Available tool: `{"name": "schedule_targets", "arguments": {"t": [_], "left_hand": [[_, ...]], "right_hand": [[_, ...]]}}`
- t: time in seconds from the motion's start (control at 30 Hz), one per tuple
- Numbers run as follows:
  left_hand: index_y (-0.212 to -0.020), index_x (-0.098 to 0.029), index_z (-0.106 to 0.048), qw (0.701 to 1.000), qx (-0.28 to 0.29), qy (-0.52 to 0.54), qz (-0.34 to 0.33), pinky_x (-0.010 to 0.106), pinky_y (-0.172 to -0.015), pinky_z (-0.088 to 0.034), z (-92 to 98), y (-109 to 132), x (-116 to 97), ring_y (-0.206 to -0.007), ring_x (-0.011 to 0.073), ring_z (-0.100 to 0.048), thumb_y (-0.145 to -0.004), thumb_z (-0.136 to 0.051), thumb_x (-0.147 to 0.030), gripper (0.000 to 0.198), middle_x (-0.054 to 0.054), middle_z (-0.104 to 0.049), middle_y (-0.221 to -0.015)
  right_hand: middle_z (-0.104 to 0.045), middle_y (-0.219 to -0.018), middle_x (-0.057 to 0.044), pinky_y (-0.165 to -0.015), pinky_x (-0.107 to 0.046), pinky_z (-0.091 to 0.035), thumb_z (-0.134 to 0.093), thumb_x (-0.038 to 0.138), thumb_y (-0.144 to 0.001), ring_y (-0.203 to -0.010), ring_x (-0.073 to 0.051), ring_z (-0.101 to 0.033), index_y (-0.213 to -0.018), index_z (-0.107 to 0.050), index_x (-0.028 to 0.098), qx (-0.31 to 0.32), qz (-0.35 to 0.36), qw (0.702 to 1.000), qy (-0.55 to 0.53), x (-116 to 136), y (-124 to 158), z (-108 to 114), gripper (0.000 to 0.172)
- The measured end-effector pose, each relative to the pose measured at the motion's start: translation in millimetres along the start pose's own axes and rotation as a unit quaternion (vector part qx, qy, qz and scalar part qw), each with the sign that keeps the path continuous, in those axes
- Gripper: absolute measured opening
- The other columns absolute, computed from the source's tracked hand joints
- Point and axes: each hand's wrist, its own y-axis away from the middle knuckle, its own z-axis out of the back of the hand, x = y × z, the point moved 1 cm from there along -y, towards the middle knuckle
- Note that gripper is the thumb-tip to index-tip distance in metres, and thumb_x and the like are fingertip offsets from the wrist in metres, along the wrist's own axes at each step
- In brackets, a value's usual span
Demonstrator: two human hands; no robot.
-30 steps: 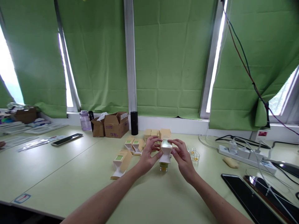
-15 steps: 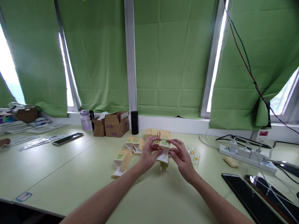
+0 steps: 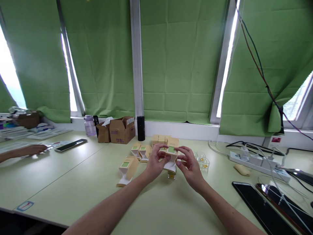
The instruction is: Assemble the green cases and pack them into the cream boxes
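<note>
Between my hands is a small tan cardboard box [image 3: 171, 150] with a green panel and a white-lined flap hanging open toward me. My left hand [image 3: 156, 160] pinches its left side. From the right, the curled fingers of my right hand [image 3: 190, 164] grip the box's other side. Just under the flap stands a small clear container [image 3: 171, 175] with something yellow in it, partly covered. An open box of the same kind [image 3: 128, 169] lies to the left of my left hand. Clear containers with yellow centres [image 3: 204, 164] stand right of my right hand.
Several more tan boxes [image 3: 160, 139] stand behind my hands. Farther back are a brown carton [image 3: 122, 130] and a black cylinder [image 3: 141, 128]. A power strip [image 3: 259, 164] and dark tablets [image 3: 254, 205] lie right. Another person's hand [image 3: 34, 149] is at far left.
The other person's hand and forearm have reached farther in from the left, over the clear plastic packaging. My hands and the box have hardly moved.
</note>
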Motion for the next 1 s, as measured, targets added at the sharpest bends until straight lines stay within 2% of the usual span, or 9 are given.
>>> {"name": "schedule_targets", "arguments": {"t": [0.23,0.57,1.0], "left_hand": [[-0.119,-0.024,-0.062,1.0,0.002,-0.007,0.001,0.028,-0.075,-0.058,-0.1,0.8,1.8,-0.085,0.015,-0.069,-0.084,-0.08,-0.034,0.04,0.007,-0.061,-0.118],[-0.121,-0.026,-0.062,0.999,0.003,-0.046,-0.019,0.031,-0.08,-0.06,-0.5,2.8,0.8,-0.086,0.0138,-0.068,-0.088,-0.077,-0.032,0.037,0.008,-0.055,-0.13],[-0.12,-0.027,-0.059,0.998,0.006,-0.064,-0.021,0.031,-0.081,-0.06,-1.6,5.6,-1.5,-0.088,0.0143,-0.067,-0.088,-0.076,-0.029,0.036,0.006,-0.053,-0.129]], "right_hand": [[-0.042,-0.138,-0.007,-0.082,-0.036,-0.063,-0.066,0.038,-0.097,-0.096,-0.017,-0.069,-0.13,-0.064,0.037,-0.01,0.003,1.0,-0.001,0.6,-0.7,0.3,0.034],[-0.044,-0.136,-0.007,-0.078,-0.034,-0.064,-0.065,0.039,-0.097,-0.09,-0.015,-0.069,-0.128,-0.064,0.034,-0.025,0.006,1.0,0.004,-1.6,-1.9,-0.8,0.031],[-0.045,-0.136,-0.008,-0.074,-0.032,-0.064,-0.063,0.041,-0.098,-0.088,-0.015,-0.071,-0.125,-0.064,0.032,-0.044,0.003,0.999,0.011,-4.2,-3.5,-2.7,0.029]]}}
